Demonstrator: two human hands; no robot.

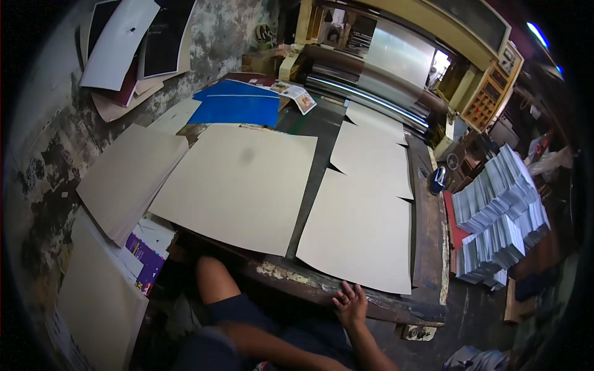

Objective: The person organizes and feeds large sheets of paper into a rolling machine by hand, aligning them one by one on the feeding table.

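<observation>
My right hand [351, 306] has its fingers spread at the near edge of the worktable, just below a long greyish-beige board [365, 210]. Nothing shows in its grasp; whether the fingertips touch the board I cannot tell. Dark pointed gaps break both long edges of that board, whose far end lies near the machine's rollers [371, 102]. My left arm [272, 349] crosses low in the picture toward the right, and its hand does not show. Left of the long board lies a wide beige board [238, 185], with a faint dark smudge on it.
More boards [133, 179] are stacked at the left, by the stained wall. Farther back lie blue sheets [238, 105] and a printed sheet [300, 97]. A silver sheet or film [399, 62] runs down the machine. Bundled paper stacks [495, 204] stand at the right. A bare knee [215, 281] is under the table edge.
</observation>
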